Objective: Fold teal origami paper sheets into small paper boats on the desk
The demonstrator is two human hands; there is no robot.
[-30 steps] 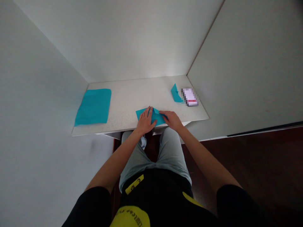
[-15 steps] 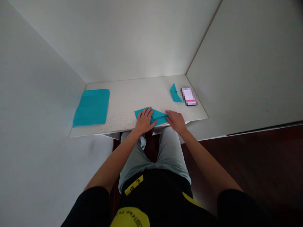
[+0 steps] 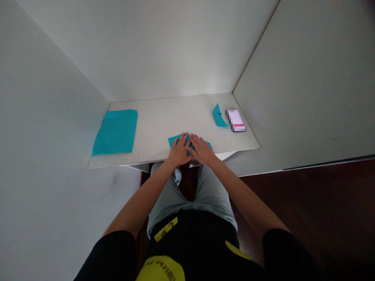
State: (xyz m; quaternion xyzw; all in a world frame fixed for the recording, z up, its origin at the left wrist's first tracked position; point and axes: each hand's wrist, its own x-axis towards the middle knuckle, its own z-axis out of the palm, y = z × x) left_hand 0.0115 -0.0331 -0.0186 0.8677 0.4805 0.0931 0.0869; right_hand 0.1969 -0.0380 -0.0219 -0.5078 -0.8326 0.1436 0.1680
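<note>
A folded teal paper (image 3: 178, 139) lies at the white desk's (image 3: 164, 127) front edge, mostly covered by my hands. My left hand (image 3: 179, 150) rests flat on its left part, fingers spread. Right beside it, my right hand (image 3: 201, 150) presses flat on the paper's right part, and the fingertips of both hands nearly touch. Neither hand grips the paper. The folds beneath my palms are hidden. Farther left lies a flat teal sheet (image 3: 115, 132). At the back right stands a small folded teal paper piece (image 3: 218, 116).
A phone (image 3: 236, 120), pixelated in the picture, lies at the desk's right back corner beside the small teal piece. White walls close the desk on the back and both sides. My knees sit below the front edge, above a dark wooden floor (image 3: 304, 203).
My right hand has slid left across the folded paper to lie next to my left hand. The paper's upper fold, visible earlier, is now covered by my hands.
</note>
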